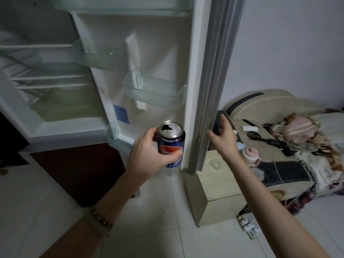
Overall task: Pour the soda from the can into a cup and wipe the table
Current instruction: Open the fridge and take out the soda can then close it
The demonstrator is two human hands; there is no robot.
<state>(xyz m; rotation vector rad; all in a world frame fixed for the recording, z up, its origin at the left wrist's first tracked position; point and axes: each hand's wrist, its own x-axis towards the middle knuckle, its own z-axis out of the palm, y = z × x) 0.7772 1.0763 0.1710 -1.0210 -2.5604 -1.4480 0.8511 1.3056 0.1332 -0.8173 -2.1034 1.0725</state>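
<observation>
In the head view the left hand point(147, 155) wraps its fingers and thumb round a blue soda can point(171, 144), held upright with its top already opened, near the lowest shelf of the open fridge door point(167, 62). The right hand point(223, 135) is spread, its straight fingers laid against the door's grey outer edge just right of the can. A beaded bracelet point(101, 216) sits on the left wrist. Left of the door are the fridge's bare shelves point(46, 79). To the right a pale bedside cabinet point(214, 185) stands on the tiled floor point(149, 220) beside a cluttered bed point(297, 146)
</observation>
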